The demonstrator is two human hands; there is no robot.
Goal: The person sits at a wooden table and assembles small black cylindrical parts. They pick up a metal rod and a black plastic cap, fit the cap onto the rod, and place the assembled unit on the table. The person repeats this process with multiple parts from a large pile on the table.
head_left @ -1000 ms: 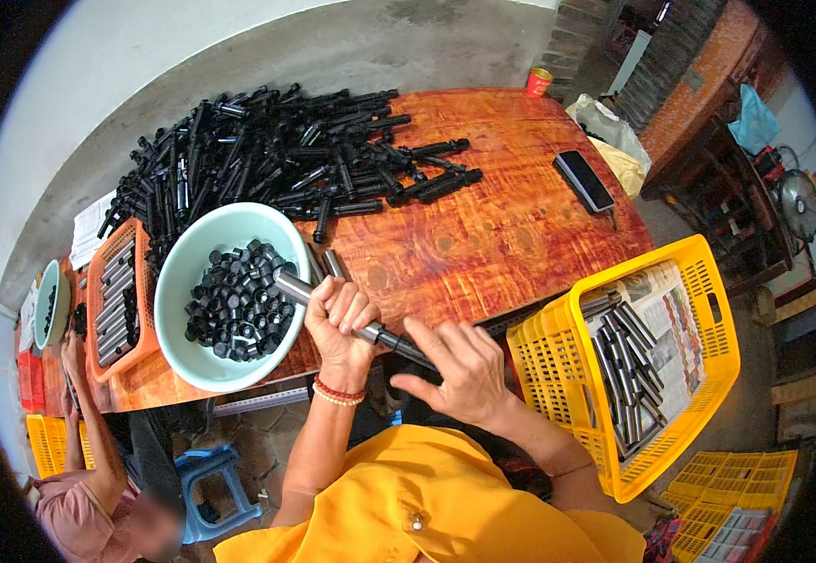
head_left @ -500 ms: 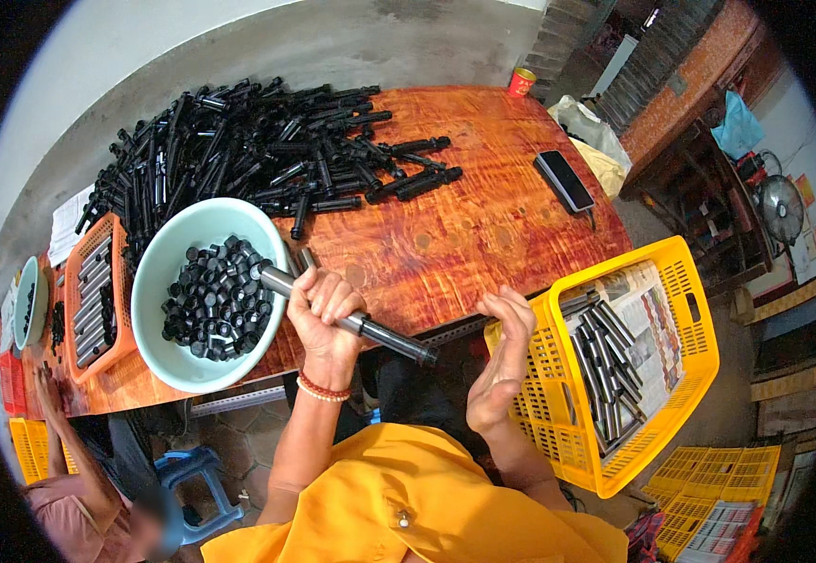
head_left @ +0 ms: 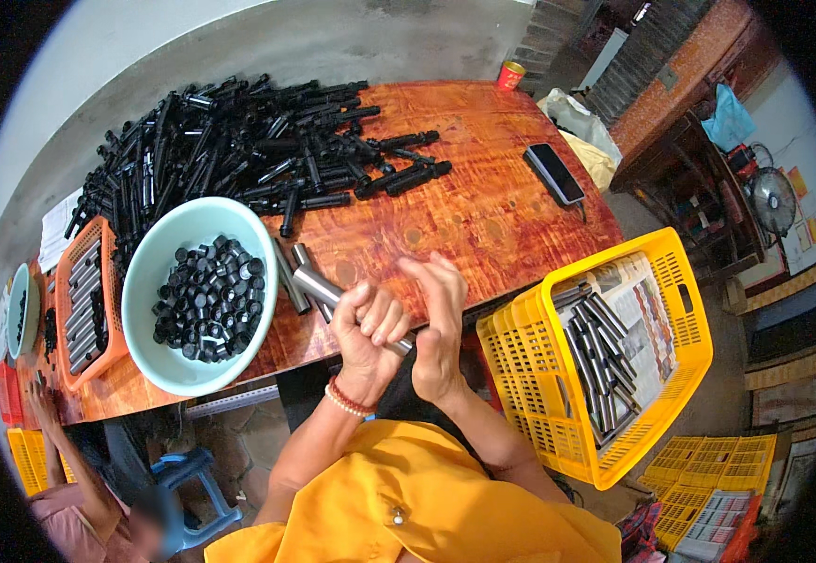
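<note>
My left hand point(head_left: 368, 324) is wrapped round a shiny metal tube point(head_left: 317, 284), which slants from upper left to lower right above the table's front edge. My right hand point(head_left: 436, 324) has its fingers stretched out, with the palm close by the tube's lower end; whether they touch I cannot tell. On the table just left of the held tube lie more loose metal tubes point(head_left: 288, 281). Beside them stands a pale blue basin point(head_left: 139, 314) with many black caps point(head_left: 209, 305) in it. To the right, a yellow plastic basket point(head_left: 694, 352) holds several metal tubes point(head_left: 600, 366) on newspaper.
A large heap of black rods point(head_left: 211, 155) covers the back left of the wooden table point(head_left: 464, 206). An orange basket point(head_left: 117, 310) of tubes stands left of the basin. A phone point(head_left: 554, 174) and red can point(head_left: 510, 75) lie right. Another person's hand point(head_left: 44, 403) is far left.
My right hand has moved left from beside the yellow basket to the tube's lower end. My left hand, still gripping the tube, has shifted slightly right and down.
</note>
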